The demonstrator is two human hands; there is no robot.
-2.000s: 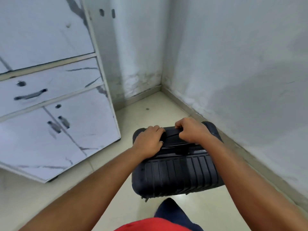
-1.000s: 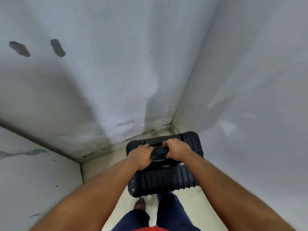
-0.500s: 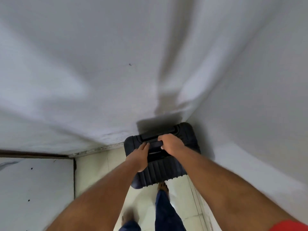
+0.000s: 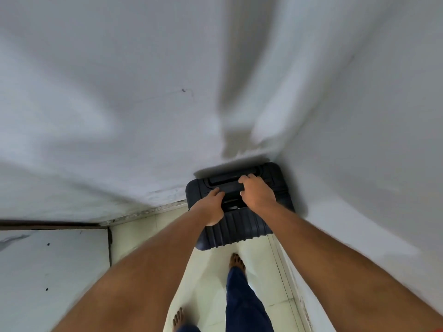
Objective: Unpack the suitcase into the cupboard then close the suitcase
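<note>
The black ribbed suitcase [image 4: 235,233] stands upright and closed on the pale tiled floor, tucked into the corner where two white walls meet. Both my hands are on its top. My left hand [image 4: 212,208] grips the near left part of the top, fingers curled over it. My right hand [image 4: 257,194] curls round the top carry handle. The white cupboard [image 4: 48,271] shows only as a flat panel at the lower left, and its doors are out of view.
White walls [image 4: 119,116] close in ahead and on the right. A narrow strip of floor [image 4: 211,279] runs between the cupboard and the right wall, with my bare feet and dark trousers [image 4: 242,298] on it.
The suitcase has been carried from beside the cupboard doors into the wall corner. My hands have stayed on its top. The view has swung away from the cupboard front.
</note>
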